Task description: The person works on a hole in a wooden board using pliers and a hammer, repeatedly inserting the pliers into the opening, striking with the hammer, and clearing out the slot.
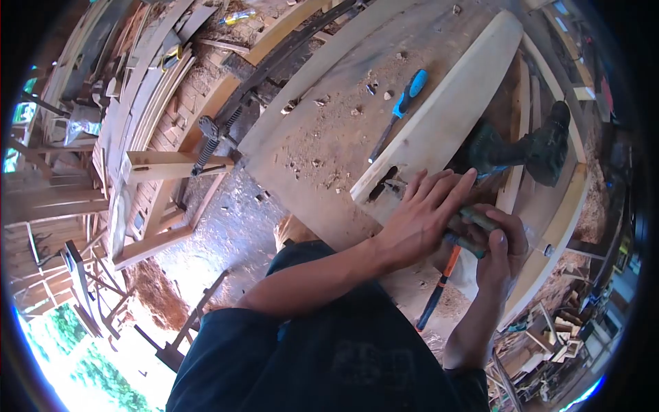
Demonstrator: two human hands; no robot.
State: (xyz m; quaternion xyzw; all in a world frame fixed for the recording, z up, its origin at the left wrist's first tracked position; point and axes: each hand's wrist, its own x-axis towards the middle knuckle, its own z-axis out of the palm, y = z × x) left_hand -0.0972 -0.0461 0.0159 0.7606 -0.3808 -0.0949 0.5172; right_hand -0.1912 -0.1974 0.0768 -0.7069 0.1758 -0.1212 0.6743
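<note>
A pale wooden board (449, 103) lies slanting across the bench, with a dark oblong slot (382, 184) near its close end. My right hand (501, 247) is wrapped round the green handles of a pair of pliers (477, 221). Their metal tip shows beside the slot, while the middle is hidden. Over that middle lies my left hand (429, 213), palm down with fingers stretched out. Below the hands, a hammer (439, 288) with an orange and black handle rests on the bench. A blue-handled chisel (401, 110) lies left of the board.
A dark power drill (528, 147) lies right of the board, beside long wooden strips. Wood chips and sawdust are scattered over the bench top (309, 151). At left stands a timber frame (171, 165) with a clamp (208, 144). Offcuts (559, 336) are heaped at lower right.
</note>
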